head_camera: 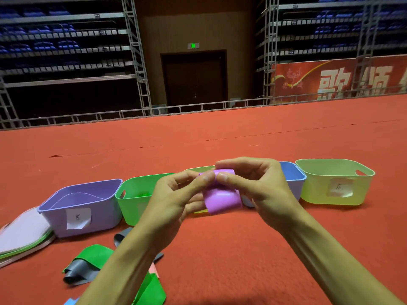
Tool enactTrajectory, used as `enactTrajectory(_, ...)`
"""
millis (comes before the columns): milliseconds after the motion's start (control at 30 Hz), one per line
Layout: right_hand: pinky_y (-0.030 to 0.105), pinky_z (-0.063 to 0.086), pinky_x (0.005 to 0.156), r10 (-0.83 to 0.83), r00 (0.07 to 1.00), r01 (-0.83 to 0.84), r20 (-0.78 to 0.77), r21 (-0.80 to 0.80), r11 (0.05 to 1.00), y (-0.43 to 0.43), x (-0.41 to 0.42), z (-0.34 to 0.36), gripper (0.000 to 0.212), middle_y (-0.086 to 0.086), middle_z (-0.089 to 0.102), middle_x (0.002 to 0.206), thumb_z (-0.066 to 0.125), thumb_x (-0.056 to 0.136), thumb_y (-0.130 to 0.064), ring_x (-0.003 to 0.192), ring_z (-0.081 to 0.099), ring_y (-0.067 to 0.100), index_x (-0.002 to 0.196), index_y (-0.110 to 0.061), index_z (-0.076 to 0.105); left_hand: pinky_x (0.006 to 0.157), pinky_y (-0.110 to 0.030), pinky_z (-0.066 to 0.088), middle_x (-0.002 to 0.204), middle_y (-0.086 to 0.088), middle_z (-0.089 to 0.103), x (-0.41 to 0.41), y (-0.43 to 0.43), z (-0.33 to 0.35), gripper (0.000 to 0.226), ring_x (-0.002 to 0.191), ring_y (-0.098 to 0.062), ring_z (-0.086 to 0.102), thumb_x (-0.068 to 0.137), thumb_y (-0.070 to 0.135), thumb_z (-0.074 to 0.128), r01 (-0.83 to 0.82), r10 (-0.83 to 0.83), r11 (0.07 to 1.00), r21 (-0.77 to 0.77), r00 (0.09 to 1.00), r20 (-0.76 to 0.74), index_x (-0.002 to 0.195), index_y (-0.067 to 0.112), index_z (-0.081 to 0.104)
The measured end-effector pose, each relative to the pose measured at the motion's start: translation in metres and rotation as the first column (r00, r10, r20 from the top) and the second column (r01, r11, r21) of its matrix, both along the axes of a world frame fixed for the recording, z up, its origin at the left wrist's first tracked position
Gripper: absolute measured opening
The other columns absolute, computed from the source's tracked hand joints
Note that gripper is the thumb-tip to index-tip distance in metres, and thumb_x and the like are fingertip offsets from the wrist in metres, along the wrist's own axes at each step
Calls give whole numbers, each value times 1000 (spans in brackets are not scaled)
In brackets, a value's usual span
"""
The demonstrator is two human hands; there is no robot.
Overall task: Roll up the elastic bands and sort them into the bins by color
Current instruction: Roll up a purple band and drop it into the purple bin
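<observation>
A purple elastic band (pixel 222 200) hangs in the air in front of me, its top curled into a small roll. My left hand (pixel 176 199) and my right hand (pixel 257 190) both pinch that rolled top, thumbs nearly touching. Behind them a row of bins stands on the red carpet: a purple bin (pixel 81 208), a green bin (pixel 134 194), a yellow bin (pixel 199 169) mostly hidden by my hands, a blue bin (pixel 293 177) and a pale yellow-green bin (pixel 334 183). Loose green bands (pixel 94 258) and grey bands (pixel 81 271) lie near my left forearm.
A stack of flat bands (pixel 24 234) lies at the far left beside the purple bin. More green band (pixel 152 291) and a blue scrap (pixel 70 301) lie at the bottom edge. Metal railing and seating stands rise beyond the carpet.
</observation>
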State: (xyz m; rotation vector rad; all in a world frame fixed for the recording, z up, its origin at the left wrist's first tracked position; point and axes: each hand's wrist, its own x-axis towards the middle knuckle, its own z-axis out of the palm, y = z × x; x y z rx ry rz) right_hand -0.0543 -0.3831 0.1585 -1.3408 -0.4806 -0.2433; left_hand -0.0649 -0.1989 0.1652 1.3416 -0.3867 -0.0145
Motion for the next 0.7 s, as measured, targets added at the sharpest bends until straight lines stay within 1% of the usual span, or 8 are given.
enactTrajectory(100, 42, 61, 88, 34, 999, -35, 12, 5, 999, -1, 1, -3, 38, 21, 77, 104, 81, 74, -5, 94, 75, 32, 111, 1, 74, 71, -26, 58, 93, -15, 76, 1, 1, -1, 28, 85, -22, 73, 74, 21, 78, -57, 57, 998, 11, 997, 56, 93, 1, 76)
enactTrajectory(167, 51, 58, 96, 56, 998, -56, -30, -5, 998, -2, 2, -3, 42, 22, 76, 109, 84, 75, -7, 105, 73, 39, 115, 1, 73, 72, -27, 58, 95, -16, 77, 1, 2, -1, 34, 87, -22, 74, 68, 22, 81, -95, 92, 995, 17, 990, 104, 94, 1, 77)
enactTrajectory(233, 57, 55, 96, 74, 994, -77, -77, -38, 996, -2, 1, -4, 37, 22, 76, 110, 83, 79, -14, 109, 70, 43, 112, 0, 75, 73, -28, 59, 94, -20, 78, 3, 3, -2, 37, 84, -23, 74, 67, 18, 81, -133, 128, 991, 24, 979, 158, 97, -4, 76)
enactTrajectory(300, 46, 63, 81, 88, 989, -96, -117, -58, 994, -1, 0, -3, 36, 21, 77, 105, 81, 82, -26, 95, 74, 36, 106, 1, 77, 73, -29, 60, 93, -21, 78, 4, 5, -1, 36, 82, -25, 74, 67, 14, 81, -170, 157, 984, 48, 967, 203, 98, -6, 76)
enactTrajectory(367, 32, 61, 64, 74, 989, -82, -131, -51, 995, 0, -1, -3, 39, 19, 76, 94, 77, 81, -31, 77, 74, 27, 101, 3, 78, 74, -30, 60, 93, -21, 78, 4, 7, -2, 35, 82, -27, 74, 68, 11, 82, -182, 163, 981, 66, 961, 222, 99, -5, 77)
enactTrajectory(433, 28, 58, 60, 60, 991, -65, -120, -41, 997, 1, 0, -4, 35, 19, 74, 89, 75, 81, -28, 71, 71, 25, 97, 4, 78, 76, -31, 59, 94, -20, 78, 5, 8, -3, 35, 84, -28, 75, 67, 9, 87, -183, 160, 979, 85, 960, 228, 100, -1, 78)
enactTrajectory(567, 27, 57, 63, 73, 994, -75, -78, -22, 997, 0, 1, -7, 29, 18, 75, 91, 74, 84, -18, 77, 71, 24, 102, 4, 77, 83, -36, 61, 103, -17, 78, 4, 9, -5, 38, 92, -29, 75, 65, 17, 92, -110, 98, 992, 67, 982, 160, 101, 11, 80)
enactTrajectory(700, 30, 57, 69, 83, 996, -84, -27, -18, 996, 1, 0, -8, 27, 19, 77, 101, 74, 83, -15, 87, 72, 29, 106, -1, 77, 73, -30, 60, 100, -18, 78, 1, 5, -3, 37, 87, -25, 74, 72, 33, 87, -36, 33, 996, 76, 999, 29, 98, 7, 81)
